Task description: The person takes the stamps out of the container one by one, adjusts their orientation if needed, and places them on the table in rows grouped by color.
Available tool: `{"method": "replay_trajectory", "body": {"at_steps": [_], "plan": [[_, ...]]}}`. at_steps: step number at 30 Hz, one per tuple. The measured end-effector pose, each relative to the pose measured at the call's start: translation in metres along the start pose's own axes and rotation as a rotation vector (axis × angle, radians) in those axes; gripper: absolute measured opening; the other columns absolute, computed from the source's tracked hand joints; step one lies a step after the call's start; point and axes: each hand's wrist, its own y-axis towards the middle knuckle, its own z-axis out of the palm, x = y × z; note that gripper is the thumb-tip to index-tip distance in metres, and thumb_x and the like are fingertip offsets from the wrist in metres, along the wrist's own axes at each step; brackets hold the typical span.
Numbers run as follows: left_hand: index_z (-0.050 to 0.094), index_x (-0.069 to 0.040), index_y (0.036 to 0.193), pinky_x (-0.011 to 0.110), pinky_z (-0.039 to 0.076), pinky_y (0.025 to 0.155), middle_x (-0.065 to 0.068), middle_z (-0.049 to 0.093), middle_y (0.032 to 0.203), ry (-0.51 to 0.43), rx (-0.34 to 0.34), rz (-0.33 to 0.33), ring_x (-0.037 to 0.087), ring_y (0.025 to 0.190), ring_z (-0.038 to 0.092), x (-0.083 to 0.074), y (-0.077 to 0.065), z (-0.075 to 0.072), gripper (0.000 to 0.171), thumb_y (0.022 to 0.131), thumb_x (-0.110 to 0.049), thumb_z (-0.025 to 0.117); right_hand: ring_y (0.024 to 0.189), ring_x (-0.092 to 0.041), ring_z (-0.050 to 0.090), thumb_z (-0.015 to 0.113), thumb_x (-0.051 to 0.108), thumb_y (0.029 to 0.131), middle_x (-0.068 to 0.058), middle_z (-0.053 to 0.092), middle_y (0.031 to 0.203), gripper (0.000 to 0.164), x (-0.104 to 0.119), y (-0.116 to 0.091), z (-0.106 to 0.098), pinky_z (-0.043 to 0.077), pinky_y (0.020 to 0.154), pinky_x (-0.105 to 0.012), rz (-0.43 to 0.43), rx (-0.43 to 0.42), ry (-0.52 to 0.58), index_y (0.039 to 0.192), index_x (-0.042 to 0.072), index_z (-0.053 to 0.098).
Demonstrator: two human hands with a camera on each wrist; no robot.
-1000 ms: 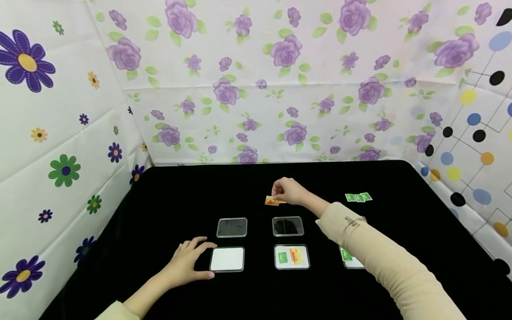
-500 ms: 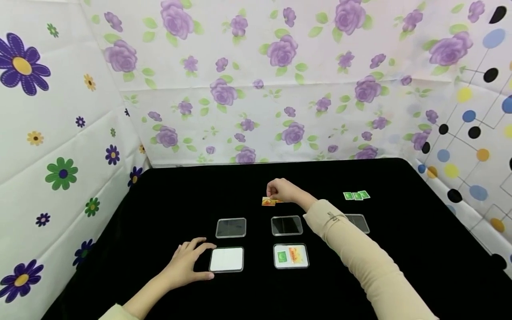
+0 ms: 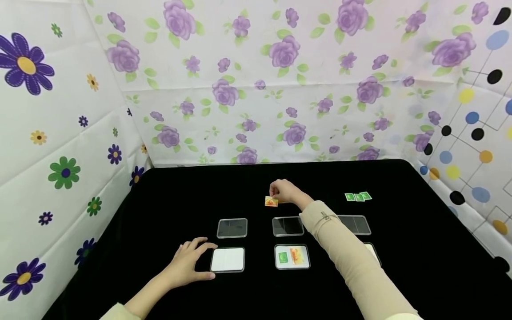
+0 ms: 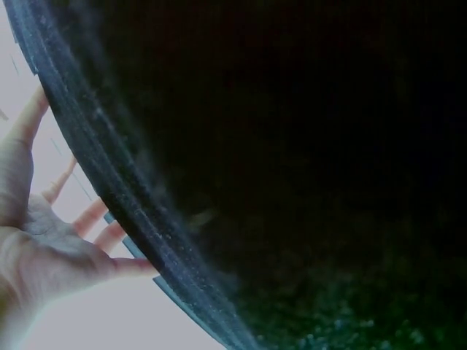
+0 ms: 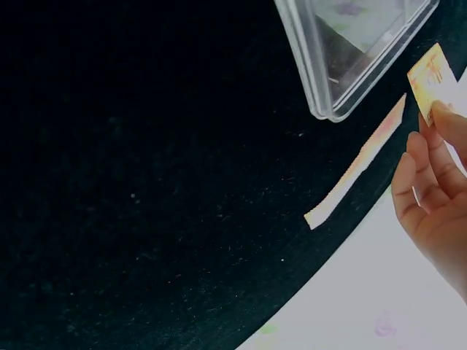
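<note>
Over the far middle of the table, my right hand (image 3: pixel 286 190) pinches an orange postage stamp (image 3: pixel 271 202) between thumb and fingers. In the right wrist view the held stamp (image 5: pixel 433 79) is raised, and more orange stamps (image 5: pixel 357 164) lie below on the black cloth. My left hand (image 3: pixel 185 263) has its fingers spread at the left edge of a clear case with a white insert (image 3: pixel 227 259); fingertips and thumb reach its corners. The left wrist view shows the left hand (image 4: pixel 51 240) mostly against a dark surface, without the case.
A case with one green and one orange stamp (image 3: pixel 292 257) lies at front centre. Three clear lids (image 3: pixel 232 228) form a row behind. The right sleeve covers most of another front-right case (image 3: pixel 374 252). Three green stamps (image 3: pixel 359 197) overlap at the far right.
The orange stamp in my right hand has come slightly away from the others beneath the hand. The right forearm has swung left, uncovering the rear right lid. My left hand stays in place.
</note>
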Motion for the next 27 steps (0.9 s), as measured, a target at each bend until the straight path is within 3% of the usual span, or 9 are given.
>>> {"method": "replay_trajectory", "body": {"at_steps": [9, 18, 27], "plan": [[0.054, -0.017, 0.125, 0.077, 0.027, 0.092, 0.020, 0.047, 0.134, -0.005, 0.007, -0.010, 0.044, 0.116, 0.046, 0.000, -0.002, -0.004, 0.068, 0.066, -0.039, 0.082, 0.067, -0.016, 0.050, 0.061, 0.003, 0.089, -0.008, 0.061, 0.079, 0.007, -0.001, 0.009, 0.006, 0.042, 0.065, -0.029, -0.001, -0.044, -0.058, 0.083, 0.005, 0.063], [0.054, -0.018, 0.125, 0.076, 0.027, 0.094, 0.020, 0.047, 0.135, -0.009, 0.018, -0.019, 0.043, 0.118, 0.046, 0.000, -0.003, -0.001, 0.068, 0.067, -0.039, 0.082, 0.070, -0.019, 0.053, 0.056, -0.001, 0.089, -0.011, 0.063, 0.084, 0.008, -0.002, 0.007, 0.012, 0.044, 0.066, -0.031, 0.034, -0.074, -0.041, 0.084, 0.003, 0.063], [0.055, -0.018, 0.124, 0.077, 0.027, 0.092, 0.019, 0.048, 0.134, -0.020, -0.024, 0.009, 0.043, 0.116, 0.046, 0.002, -0.002, 0.001, 0.068, 0.065, -0.039, 0.082, 0.069, -0.019, 0.052, 0.055, -0.004, 0.087, -0.010, 0.063, 0.081, 0.013, 0.008, 0.010, 0.013, 0.044, 0.065, -0.032, 0.068, -0.120, -0.118, 0.080, 0.005, 0.063]]}}
